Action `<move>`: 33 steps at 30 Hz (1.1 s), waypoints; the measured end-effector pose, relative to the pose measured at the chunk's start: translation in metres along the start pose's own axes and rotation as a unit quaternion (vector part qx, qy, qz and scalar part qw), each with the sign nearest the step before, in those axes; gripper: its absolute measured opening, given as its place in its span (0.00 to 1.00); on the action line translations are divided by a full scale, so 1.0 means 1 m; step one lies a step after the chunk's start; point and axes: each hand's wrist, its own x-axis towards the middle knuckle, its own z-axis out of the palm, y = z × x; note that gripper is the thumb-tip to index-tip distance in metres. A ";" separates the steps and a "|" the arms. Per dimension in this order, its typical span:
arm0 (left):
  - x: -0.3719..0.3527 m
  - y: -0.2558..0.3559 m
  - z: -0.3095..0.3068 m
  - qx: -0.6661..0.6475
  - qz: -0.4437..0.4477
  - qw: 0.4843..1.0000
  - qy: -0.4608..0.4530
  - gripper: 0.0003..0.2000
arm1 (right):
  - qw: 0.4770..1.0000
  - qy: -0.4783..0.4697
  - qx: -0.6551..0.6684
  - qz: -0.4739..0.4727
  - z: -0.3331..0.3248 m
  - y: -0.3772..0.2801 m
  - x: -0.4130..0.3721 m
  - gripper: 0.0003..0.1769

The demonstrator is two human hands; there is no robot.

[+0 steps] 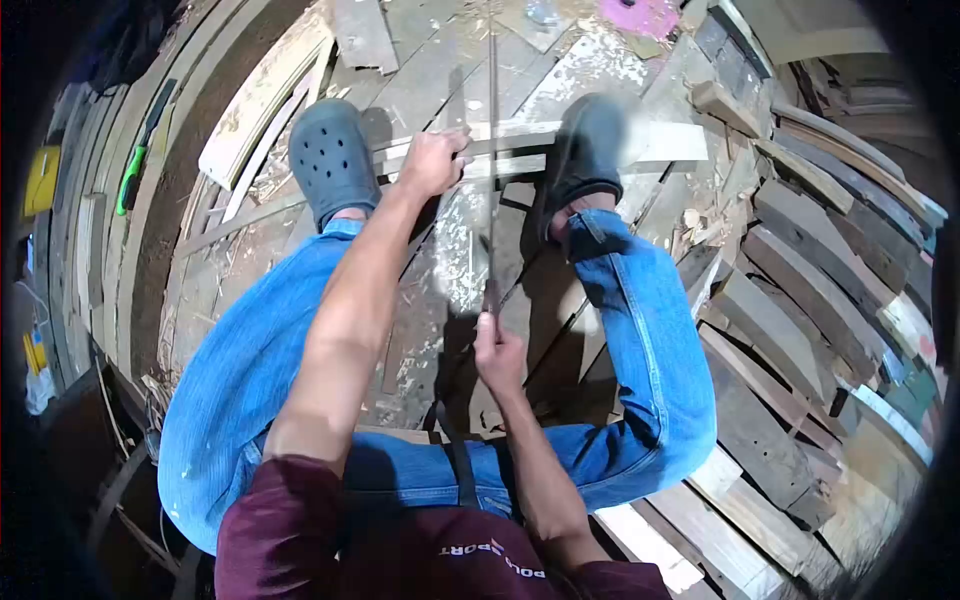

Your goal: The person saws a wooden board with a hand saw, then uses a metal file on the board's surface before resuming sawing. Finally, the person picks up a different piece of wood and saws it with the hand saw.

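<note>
My left hand (433, 163) is closed on a pale wooden strip (660, 142) that lies crosswise on the floor between and under my feet in dark clogs (335, 155). My right hand (500, 358) is wrapped round the handle of a long thin saw (492, 220), held lower down between my knees. The saw's narrow blade points away from me, seen nearly edge-on, and crosses the strip just right of my left hand. Whether its teeth touch the wood cannot be made out.
Stacked wood pieces (800, 290) fill the right side. Boards (265, 110) lean at the upper left, near a green-handled tool (130, 180). Wood shavings are scattered on the worn plank floor (430, 90). A pink object (640, 15) lies at the top.
</note>
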 end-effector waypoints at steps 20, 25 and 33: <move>0.000 -0.011 0.015 0.011 0.023 0.999 0.034 0.14 | 0.999 -0.042 -0.012 0.027 -0.011 0.007 -0.016 0.29; 0.002 -0.007 0.005 0.041 -0.028 0.998 -0.043 0.13 | 0.992 -0.069 0.053 0.096 -0.025 0.003 -0.020 0.31; -0.007 -0.012 0.015 -0.001 0.004 1.000 0.018 0.08 | 0.994 -0.074 -0.055 0.065 -0.021 -0.046 0.036 0.35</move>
